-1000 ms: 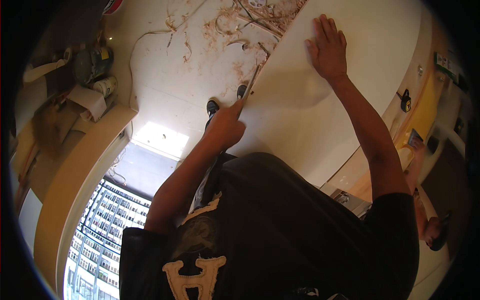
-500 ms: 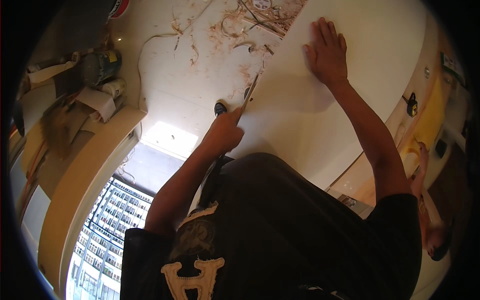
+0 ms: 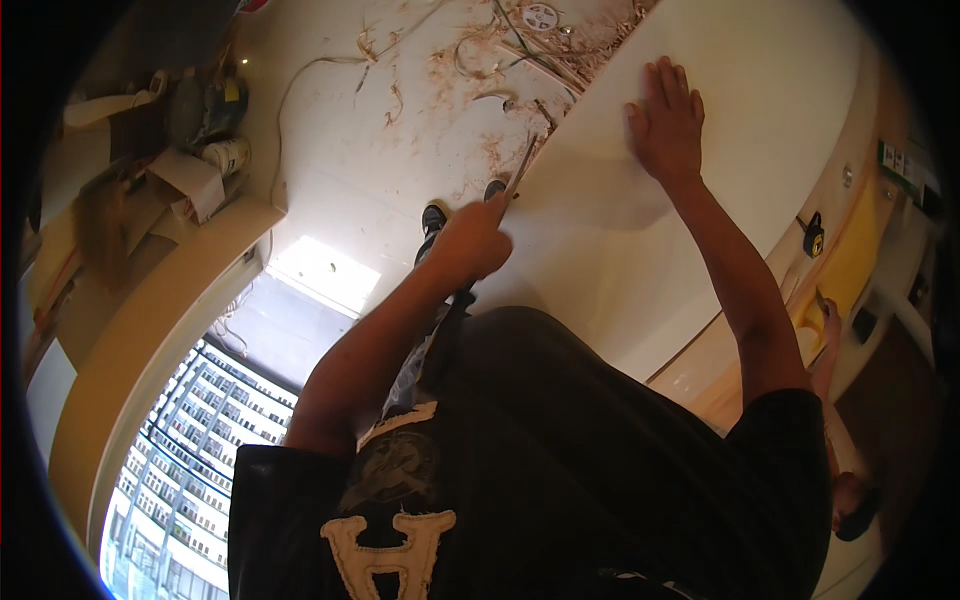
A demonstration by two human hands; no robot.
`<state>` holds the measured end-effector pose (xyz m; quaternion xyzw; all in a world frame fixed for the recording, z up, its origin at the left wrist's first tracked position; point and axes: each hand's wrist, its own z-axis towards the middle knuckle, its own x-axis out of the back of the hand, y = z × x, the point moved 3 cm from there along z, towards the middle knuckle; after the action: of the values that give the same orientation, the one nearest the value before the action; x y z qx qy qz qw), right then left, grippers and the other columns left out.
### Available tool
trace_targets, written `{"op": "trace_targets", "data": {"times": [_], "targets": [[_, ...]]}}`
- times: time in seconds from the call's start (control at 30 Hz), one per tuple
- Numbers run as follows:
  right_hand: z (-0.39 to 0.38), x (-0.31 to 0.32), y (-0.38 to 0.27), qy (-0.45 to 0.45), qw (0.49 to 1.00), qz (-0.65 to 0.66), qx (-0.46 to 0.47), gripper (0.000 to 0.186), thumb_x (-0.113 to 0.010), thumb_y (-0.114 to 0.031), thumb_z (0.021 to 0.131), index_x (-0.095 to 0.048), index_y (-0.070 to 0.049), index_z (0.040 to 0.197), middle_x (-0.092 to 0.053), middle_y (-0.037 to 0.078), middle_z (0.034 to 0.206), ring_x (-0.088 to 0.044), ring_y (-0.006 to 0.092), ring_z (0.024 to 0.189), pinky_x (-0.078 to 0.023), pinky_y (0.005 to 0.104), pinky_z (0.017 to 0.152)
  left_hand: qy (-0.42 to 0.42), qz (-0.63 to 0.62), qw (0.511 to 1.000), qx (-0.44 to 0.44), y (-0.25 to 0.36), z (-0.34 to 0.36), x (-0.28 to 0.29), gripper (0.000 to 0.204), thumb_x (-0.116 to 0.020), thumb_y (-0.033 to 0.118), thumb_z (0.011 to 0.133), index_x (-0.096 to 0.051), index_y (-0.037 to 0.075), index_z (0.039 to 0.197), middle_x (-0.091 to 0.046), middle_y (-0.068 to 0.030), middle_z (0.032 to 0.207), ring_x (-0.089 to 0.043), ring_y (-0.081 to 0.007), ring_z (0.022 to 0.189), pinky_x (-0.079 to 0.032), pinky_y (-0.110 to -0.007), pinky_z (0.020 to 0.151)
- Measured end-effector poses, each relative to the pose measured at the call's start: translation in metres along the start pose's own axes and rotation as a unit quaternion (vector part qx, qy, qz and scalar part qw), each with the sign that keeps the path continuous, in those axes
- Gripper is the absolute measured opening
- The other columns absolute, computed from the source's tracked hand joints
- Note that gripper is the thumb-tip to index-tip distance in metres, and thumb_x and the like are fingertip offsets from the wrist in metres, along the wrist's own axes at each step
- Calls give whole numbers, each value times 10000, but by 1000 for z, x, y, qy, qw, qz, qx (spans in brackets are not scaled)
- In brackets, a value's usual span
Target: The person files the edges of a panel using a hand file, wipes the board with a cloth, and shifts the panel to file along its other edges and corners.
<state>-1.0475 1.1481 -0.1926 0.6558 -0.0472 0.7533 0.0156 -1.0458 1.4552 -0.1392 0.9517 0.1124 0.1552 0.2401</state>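
Observation:
My left hand is closed around the near end of a long, thin, flat bar that looks like a file. The tool slants up and away along the left edge of a large white panel. Whether it touches that edge is hard to tell. Flat on the panel's upper part lies my right hand, fingers stretched out and holding nothing. My left fist hides the tool's grip end.
Wood shavings, a cable and a white reel lie on the floor beyond the panel. A black-and-yellow tape measure is at the right, near another person's hand over a yellow surface. A cardboard box stands left, above the window.
My left hand and the file-like tool have moved forward and right along the panel edge. My right hand stays flat on the panel, while the whole view has shifted slightly.

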Motion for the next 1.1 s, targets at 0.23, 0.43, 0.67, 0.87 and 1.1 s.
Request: {"op": "trace_targets", "data": {"times": [0.23, 0.43, 0.67, 0.87, 1.1], "targets": [[-2, -3, 1, 8, 998, 9, 54, 652, -531, -396, 983, -375, -32, 1501, -294, 189, 1604, -270, 391, 1480, -219, 605, 1149, 20, 14, 1000, -17, -38, -20, -10, 671, -486, 36, 767, -473, -10, 1436, -670, -315, 904, -666, -458, 860, -533, -488, 833], [-1, 33, -94, -76, 959, 91, 257, 645, -646, -322, 922, -429, -40, 1460, -344, 178, 1579, -294, 370, 1480, -243, 610, 1145, 154, -103, 974, -128, -13, -21, 32, 614, -483, 83, 811, -514, 41, 1423, -652, -305, 1152, -625, -455, 1095, -484, -486, 981], [0, 25, -172, -315, 822, 287, 376, 60, -667, -75, 777, -612, -51, 777, -624, 113, 875, -625, 341, 920, -505, 432, 819, 214, -247, 942, 69, -146, -69, 64, 660, -544, 92, 806, -502, 69, 1464, -644, -175, 704, -613, -213, 580, -507, -366, 603], [12, 22, -188, -360, 826, 225, 370, 85, -682, -78, 812, -623, -28, 778, -590, 122, 818, -605, 334, 798, -496, 422, 726, 232, -253, 930, 133, -221, -98, 23, 731, -562, 47, 787, -458, 114, 1508, -567, -91, 625, -517, -161, 480, -476, -318, 495], [1, 44, -201, -313, 850, 230, 356, 120, -710, -123, 773, -617, -57, 810, -603, 93, 866, -596, 325, 899, -461, 465, 818, 269, -171, 945, -71, -238, -118, -28, 635, -633, 30, 842, -547, 214, 1444, -648, -229, 851, -658, -362, 792, -517, -403, 738]]}}
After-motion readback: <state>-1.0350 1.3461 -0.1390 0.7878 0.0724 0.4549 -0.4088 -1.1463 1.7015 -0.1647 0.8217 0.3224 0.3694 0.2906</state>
